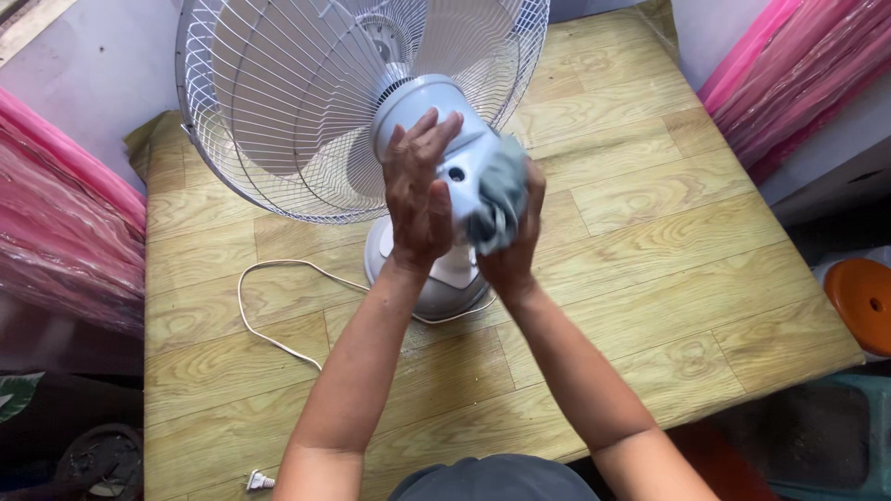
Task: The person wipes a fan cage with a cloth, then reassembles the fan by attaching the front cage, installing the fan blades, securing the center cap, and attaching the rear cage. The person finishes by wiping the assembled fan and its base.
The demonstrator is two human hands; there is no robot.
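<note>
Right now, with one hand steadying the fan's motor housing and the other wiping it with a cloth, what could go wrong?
1. The fan stands on a small round base; pushing on the motor housing with the left hand could tip it.
2. The grey cloth in the right hand sits close to the wire grille and might snag there.
3. The loose cord trails to the plug at the table edge; catching it could drag the fan.

No packages, labels, signs or screens anywhere in view.
</note>
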